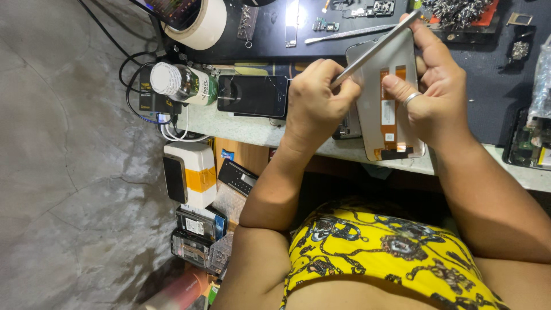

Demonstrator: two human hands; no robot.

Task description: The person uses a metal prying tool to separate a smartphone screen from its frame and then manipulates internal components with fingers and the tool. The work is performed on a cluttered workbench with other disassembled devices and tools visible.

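Right hand (436,95) behind screen panel (385,86)

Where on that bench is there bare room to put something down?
Little. A pale strip of bench edge lies bare below the dark phone, between the bottle and the left hand. The black mat is crowded with parts.

A phone repair workbench, small and crowded. Across the top of the frame, a dark work mat (344,49) strewn with loose circuit parts (367,10), a metal pry tool (350,34) and a heap of tiny screws (459,11); at upper left, a tape roll (204,26), a small bottle (183,83) and a dark phone (252,96). Lower left, under the counter edge, stacked dismantled handsets (195,235).
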